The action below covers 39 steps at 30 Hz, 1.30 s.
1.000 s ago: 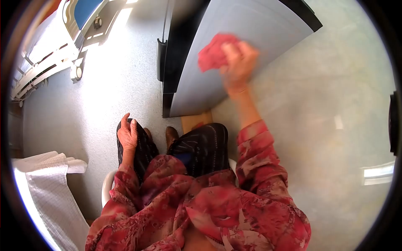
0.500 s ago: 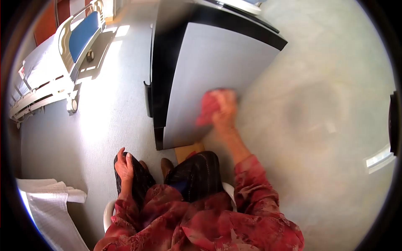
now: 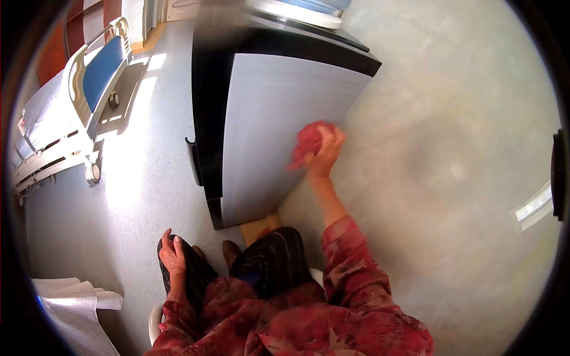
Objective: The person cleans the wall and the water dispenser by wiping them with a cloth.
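My right hand (image 3: 328, 153) grips a crumpled red cloth (image 3: 307, 142) and presses it to the grey side panel (image 3: 267, 113) of a black-edged cabinet, near the panel's right edge. Part of the cloth hangs below the fingers. On my left thigh rests my left hand (image 3: 172, 255), with its fingers apart and nothing in it. A dark handle (image 3: 193, 161) sticks out from the cabinet's left side. The cabinet stands just beyond my knees, between the wall and the open floor.
A bed (image 3: 104, 74) on wheels stands at the upper left. White fabric (image 3: 77, 308) hangs at the lower left. A white and blue object (image 3: 303, 13) sits on the cabinet top. Beneath the cabinet's near corner lies a tan piece (image 3: 260, 228). The wall (image 3: 451, 237) fills the right.
My right hand and the cloth have moved down the panel since the first frame. The view has tilted up, showing more of the cabinet top and bed. My left hand remains on my thigh.
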Motion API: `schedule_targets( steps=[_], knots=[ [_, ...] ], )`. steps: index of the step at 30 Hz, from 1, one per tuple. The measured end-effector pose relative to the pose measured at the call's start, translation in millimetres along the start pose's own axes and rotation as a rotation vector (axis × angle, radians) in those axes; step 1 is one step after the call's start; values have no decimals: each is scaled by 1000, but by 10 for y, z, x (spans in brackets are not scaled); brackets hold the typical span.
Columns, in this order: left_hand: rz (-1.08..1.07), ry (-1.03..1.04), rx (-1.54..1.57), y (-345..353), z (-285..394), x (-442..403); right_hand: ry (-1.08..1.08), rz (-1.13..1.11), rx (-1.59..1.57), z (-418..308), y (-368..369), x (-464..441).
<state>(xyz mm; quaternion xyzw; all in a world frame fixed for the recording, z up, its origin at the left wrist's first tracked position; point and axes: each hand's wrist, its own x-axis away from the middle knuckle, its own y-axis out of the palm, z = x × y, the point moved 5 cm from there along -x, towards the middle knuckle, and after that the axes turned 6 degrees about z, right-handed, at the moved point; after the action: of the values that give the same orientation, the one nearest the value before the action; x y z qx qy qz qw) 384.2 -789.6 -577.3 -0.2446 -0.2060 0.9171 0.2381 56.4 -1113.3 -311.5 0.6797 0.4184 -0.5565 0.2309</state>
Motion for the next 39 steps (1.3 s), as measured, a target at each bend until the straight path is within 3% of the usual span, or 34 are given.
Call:
schedule_targets(
  steps=[4, 6, 10, 13, 16, 18, 20, 22, 23, 26, 30, 32, 34, 37, 39],
  knots=[
    [-16, -18, -7, 16, -17, -9, -6, -149, 123, 8, 1, 706],
    [-21, 1, -22, 18, -25, -2, 38, -522, 76, 62, 52, 1048],
    [28, 37, 3, -28, -17, 11, 211, -679, -46, 183, 4, 1168],
    [-5, -41, 15, -90, -49, 45, -149, -306, 57, -226, -462, -46],
    [89, 79, 10, -141, -8, 43, -576, 210, 406, -609, -1027, -1134],
    [146, 171, 24, -45, -114, 37, -633, 258, 645, -636, -1196, -1492],
    [154, 207, 13, -47, -63, 58, -659, 90, 724, -525, -1110, -1491],
    [-48, -106, 33, -37, -41, 57, -678, -149, 745, -285, -944, -1186],
    [-56, -108, 25, -41, -60, 40, -663, -259, 692, -157, -827, -940],
    [-22, -94, 6, -62, -192, 50, -570, -607, 642, 165, -616, 22],
    [52, -55, 123, -156, -223, 71, -654, -995, 802, 416, -629, 1460],
    [-26, -197, 94, -192, -274, 87, -661, -1247, 699, 704, -849, 2345],
    [19, -144, 112, -192, -279, 81, -642, -1327, 665, 752, -1086, 2735],
    [40, -87, 99, -132, -423, 79, -530, -1464, 680, 570, -1226, 2486],
    [-3, -123, 121, -92, -305, 79, -420, -1225, 739, 364, -1193, 1791]
  ],
)
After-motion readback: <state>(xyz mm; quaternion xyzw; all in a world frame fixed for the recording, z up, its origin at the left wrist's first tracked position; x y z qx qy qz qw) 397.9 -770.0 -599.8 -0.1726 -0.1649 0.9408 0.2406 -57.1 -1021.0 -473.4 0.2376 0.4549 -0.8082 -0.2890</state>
